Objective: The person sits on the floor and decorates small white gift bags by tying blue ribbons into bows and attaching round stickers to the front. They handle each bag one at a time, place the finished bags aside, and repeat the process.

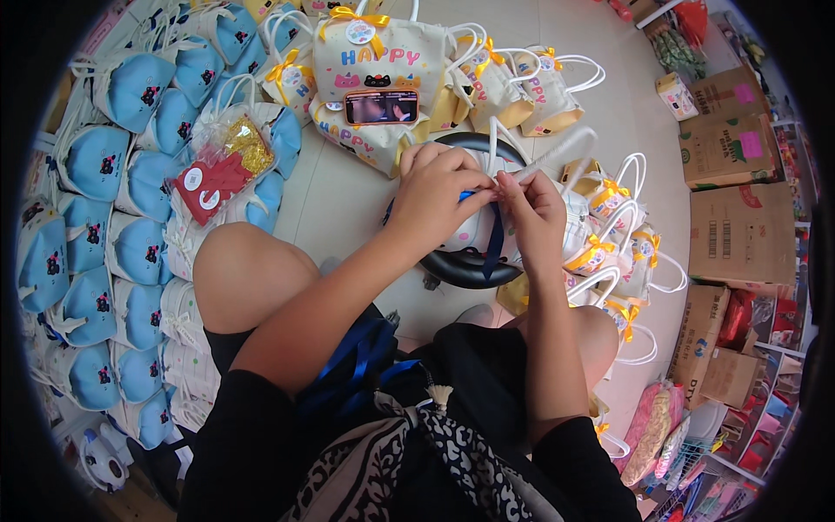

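In front of me a white gift bag with coloured dots [465, 237] lies on a round black stool [454, 276], its white rope handles pointing away from me. My left hand [442, 193] rests over the bag, fingers bent and closed on a dark blue ribbon [493, 248]. Close beside it, my right hand [532, 209] pinches at the same ribbon near a handle's base; the fingertips partly hide the spot. One ribbon end hangs down across the bag's side. More blue ribbon [352, 358] lies across my lap.
Rows of light blue bags [139, 239] stand at left, with a clear packet of red and gold filler [222, 170] on top. Cream bags with yellow bows [370, 61] stand ahead and at right. A phone [381, 107] leans there. Cardboard boxes [739, 235] and shelves line the right.
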